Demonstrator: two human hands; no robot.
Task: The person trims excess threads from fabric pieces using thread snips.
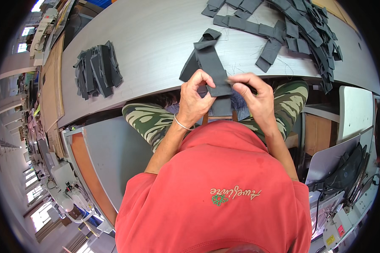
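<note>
From here I see a pale worktop (152, 46) crossing a workshop. The fingers of the left hand (192, 101) pinch a dark grey strip (211, 63) at the near edge; those of the right hand (259, 95) grip something small, unclear to me, against its right side. I'd keep the fabric flat and taut there. Farther out lie a bundle (98, 69), left, and a tangled heap (310, 31), right.

I log a dark grey fabric strip (213, 63), mid-section flat, far end curled over. A second length (189, 67) slants away near-left. The strip crosses the near edge of the tabletop (152, 46); its near end lies beyond that edge.
</note>
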